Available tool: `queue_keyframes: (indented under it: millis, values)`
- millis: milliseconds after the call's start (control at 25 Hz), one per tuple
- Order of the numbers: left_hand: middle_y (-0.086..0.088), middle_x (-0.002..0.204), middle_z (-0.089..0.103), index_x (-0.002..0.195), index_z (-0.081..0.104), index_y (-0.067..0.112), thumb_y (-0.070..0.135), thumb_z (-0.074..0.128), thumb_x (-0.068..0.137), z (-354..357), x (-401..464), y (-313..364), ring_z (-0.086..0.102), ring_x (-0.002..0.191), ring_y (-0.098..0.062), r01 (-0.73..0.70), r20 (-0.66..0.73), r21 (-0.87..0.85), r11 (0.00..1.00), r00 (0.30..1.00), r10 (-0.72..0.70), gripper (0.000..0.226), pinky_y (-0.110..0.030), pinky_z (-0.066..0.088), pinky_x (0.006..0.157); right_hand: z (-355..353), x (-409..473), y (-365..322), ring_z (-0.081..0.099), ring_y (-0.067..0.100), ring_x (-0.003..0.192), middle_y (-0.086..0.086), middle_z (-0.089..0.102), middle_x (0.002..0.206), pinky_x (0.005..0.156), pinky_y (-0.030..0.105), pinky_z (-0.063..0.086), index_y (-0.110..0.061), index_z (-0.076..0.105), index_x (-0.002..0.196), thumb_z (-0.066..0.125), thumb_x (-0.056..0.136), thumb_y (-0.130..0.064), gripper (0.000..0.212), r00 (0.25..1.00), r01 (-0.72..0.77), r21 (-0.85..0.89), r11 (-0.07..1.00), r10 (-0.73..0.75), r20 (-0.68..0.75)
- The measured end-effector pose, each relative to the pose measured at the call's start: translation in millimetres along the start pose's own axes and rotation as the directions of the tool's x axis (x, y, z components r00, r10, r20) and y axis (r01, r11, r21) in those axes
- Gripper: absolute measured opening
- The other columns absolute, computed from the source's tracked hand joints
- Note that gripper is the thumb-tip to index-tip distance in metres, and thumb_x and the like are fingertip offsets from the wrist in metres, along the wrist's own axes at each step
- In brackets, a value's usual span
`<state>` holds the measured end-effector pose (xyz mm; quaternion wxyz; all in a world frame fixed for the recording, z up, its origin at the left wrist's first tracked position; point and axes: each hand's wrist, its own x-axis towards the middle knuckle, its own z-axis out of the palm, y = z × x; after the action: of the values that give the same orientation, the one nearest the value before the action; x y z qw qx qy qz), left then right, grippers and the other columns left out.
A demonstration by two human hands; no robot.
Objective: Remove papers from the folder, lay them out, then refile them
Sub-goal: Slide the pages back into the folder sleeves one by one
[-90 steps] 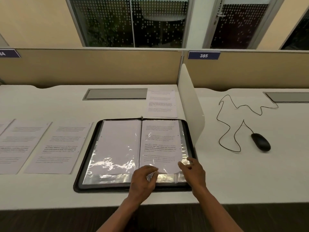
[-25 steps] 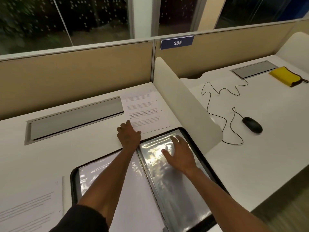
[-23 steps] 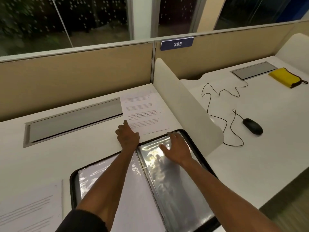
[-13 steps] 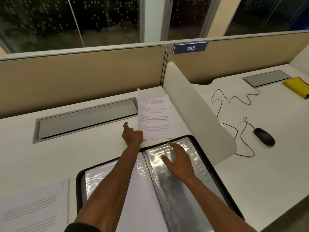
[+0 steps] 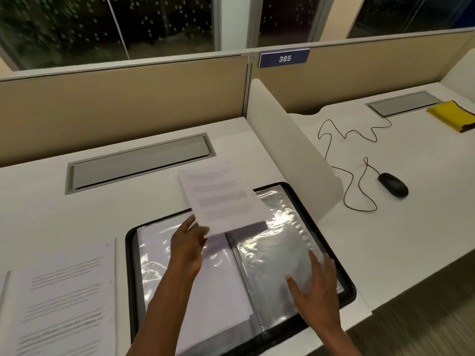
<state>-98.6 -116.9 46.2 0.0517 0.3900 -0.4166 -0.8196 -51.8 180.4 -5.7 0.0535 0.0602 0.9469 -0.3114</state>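
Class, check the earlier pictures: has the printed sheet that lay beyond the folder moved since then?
Yes. The printed sheet has left the desk beside the grey cable hatch; the left hand holds it raised over the open folder.

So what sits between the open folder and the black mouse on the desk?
In the head view, a white curved divider panel stands between the folder and the mouse, with the mouse's looping cable beyond it.
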Motion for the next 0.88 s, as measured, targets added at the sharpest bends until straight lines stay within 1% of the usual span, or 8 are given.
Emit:
queue_keyframes:
  millis: [80, 200, 360, 480, 560, 680, 800, 880]
  values:
    - [-0.007, 0.102, 0.076, 0.122, 0.062, 0.015, -0.015, 0.058, 0.087, -35.1, -31.5, -20.3, 0.071, 0.096, -0.026, -0.024, -0.082, 0.049, 0.999, 0.996, 0.028, 0.046, -0.035, 0.056, 0.082, 9.3, -9.5, 8.5, -0.024, 0.022, 0.151, 0.007, -0.02, 0.166, 0.122, 0.046, 0.008, -0.035, -0.008, 0.159, 0.059, 0.088, -0.064, 0.102, 0.999, 0.016, -0.108, 0.994, -0.012, 0.044]
    - [-0.009, 0.111, 0.071, 0.128, 0.058, 0.014, -0.013, 0.06, 0.088, -78.7, -58.4, -44.7, 0.066, 0.106, -0.028, -0.015, -0.164, 0.091, 0.996, 0.986, 0.03, 0.048, -0.038, 0.052, 0.092, 15.0, -16.8, 14.8, -0.028, 0.029, 0.149, 0.016, -0.027, 0.163, 0.123, 0.044, -0.006, -0.038, -0.031, 0.15, 0.038, 0.096, -0.067, 0.092, 0.992, 0.045, -0.197, 0.979, -0.021, 0.124]
    - [-0.013, 0.117, 0.067, 0.129, 0.058, 0.011, -0.012, 0.058, 0.09, -103.2, -72.2, -56.2, 0.065, 0.106, -0.029, -0.009, -0.204, 0.084, 0.996, 0.979, 0.026, 0.045, -0.037, 0.053, 0.084, 14.3, -20.8, 10.0, -0.026, 0.03, 0.149, 0.009, -0.009, 0.165, 0.121, 0.044, -0.013, -0.029, -0.019, 0.157, 0.031, 0.097, -0.061, 0.085, 0.991, 0.134, -0.202, 0.97, -0.126, 0.049]
    - [-0.013, 0.118, 0.07, 0.123, 0.063, 0.013, -0.009, 0.055, 0.091, -104.6, -73.6, -55.1, 0.066, 0.108, -0.031, 0.02, -0.132, 0.101, 0.995, 0.991, -0.006, 0.039, -0.041, 0.056, 0.084, 14.5, -24.8, -0.5, -0.014, 0.026, 0.154, -0.013, 0.011, 0.157, 0.125, 0.052, 0.002, -0.031, 0.005, 0.161, 0.056, 0.097, -0.039, 0.082, 0.987, 0.155, -0.007, 0.988, -0.155, -0.028]
    - [-0.013, 0.119, 0.07, 0.123, 0.064, 0.014, -0.008, 0.052, 0.091, -98.1, -75.2, -48.1, 0.064, 0.111, -0.032, 0.053, -0.103, 0.077, 0.996, 0.994, -0.045, 0.04, -0.043, 0.056, 0.085, 14.1, -27.4, -8.1, 0.013, 0.026, 0.154, -0.009, 0.029, 0.159, 0.122, 0.054, 0.024, -0.038, 0.013, 0.158, 0.06, 0.097, -0.03, 0.078, 0.988, 0.157, 0.147, 0.977, -0.154, -0.033]
    - [-0.011, 0.115, 0.068, 0.123, 0.064, 0.014, -0.009, 0.047, 0.091, -86.6, -80.5, -28.3, 0.061, 0.108, -0.029, 0.07, -0.077, -0.065, 0.995, 0.994, -0.075, 0.043, -0.038, 0.057, 0.072, 14.4, -31.8, -23.7, 0.054, 0.018, 0.13, -0.011, 0.053, 0.143, 0.109, 0.036, 0.045, -0.039, 0.02, 0.156, 0.063, 0.096, -0.022, 0.075, 0.977, 0.196, 0.289, 0.937, -0.21, 0.021]
    - [-0.01, 0.119, 0.067, 0.127, 0.063, 0.016, -0.007, 0.047, 0.092, -91.8, -77.8, -14.9, 0.061, 0.11, -0.027, 0.036, -0.059, -0.242, 0.97, 0.997, -0.052, 0.044, -0.037, 0.061, 0.064, 18.6, -40.1, -46.6, 0.057, 0.009, 0.12, -0.016, 0.053, 0.137, 0.101, 0.026, 0.046, -0.038, 0.023, 0.155, 0.063, 0.096, -0.018, 0.074, 0.957, 0.25, 0.341, 0.906, -0.285, 0.055]
    - [-0.011, 0.124, 0.067, 0.133, 0.06, 0.018, -0.007, 0.049, 0.092, -98.2, -74.4, -13.7, 0.061, 0.115, -0.03, 0.008, -0.073, -0.205, 0.979, 0.997, -0.023, 0.049, -0.04, 0.061, 0.071, 23.3, -41.4, -54.0, 0.047, 0.006, 0.13, -0.011, 0.049, 0.147, 0.105, 0.027, 0.042, -0.037, 0.028, 0.153, 0.063, 0.095, -0.014, 0.072, 0.955, 0.281, 0.343, 0.896, -0.297, -0.007]
